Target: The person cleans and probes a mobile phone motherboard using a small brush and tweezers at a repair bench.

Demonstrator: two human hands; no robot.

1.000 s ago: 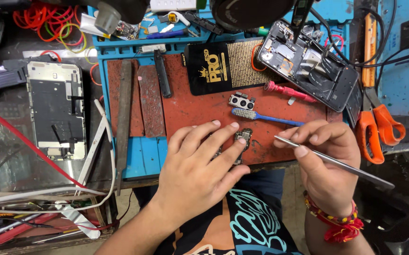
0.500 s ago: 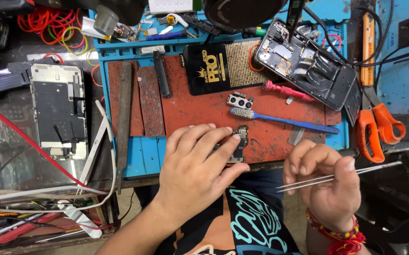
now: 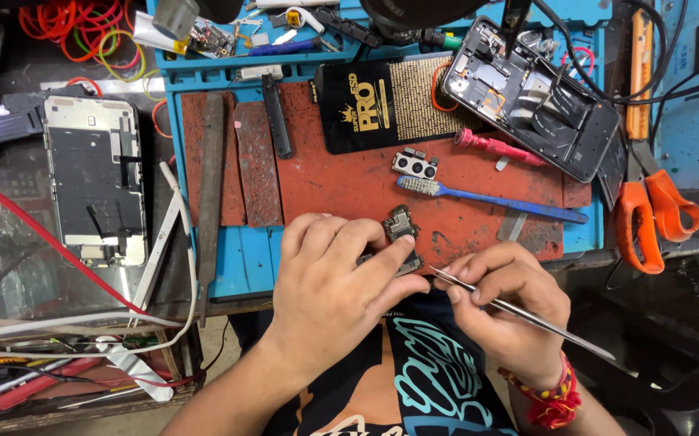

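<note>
Your left hand (image 3: 335,287) grip pinching a small circuit board (image 3: 402,230) on the red mat (image 3: 349,182), your right hand (image 3: 504,311) grip pressed around metal tweezers (image 3: 519,313) just beside it, blue toothbrush (image 3: 486,196) just beyond.

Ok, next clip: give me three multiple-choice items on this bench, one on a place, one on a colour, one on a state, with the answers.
1. Where does the blue toothbrush lie?
A. On the red mat, beyond the hands
B. Inside the opened phone
C. On the floor

2. What colour are the handles of the scissors?
A. Green
B. Orange
C. White

3. What is the state of the right hand?
A. Empty and open flat
B. Gripping the toothbrush
C. Closed on metal tweezers

Answers:
1 A, the brush rests across the mat above the small circuit board that the left hand pins down.
2 B, both loops at the right edge are orange.
3 C, the fingers pinch the tweezers, whose tip points at the board.
</note>
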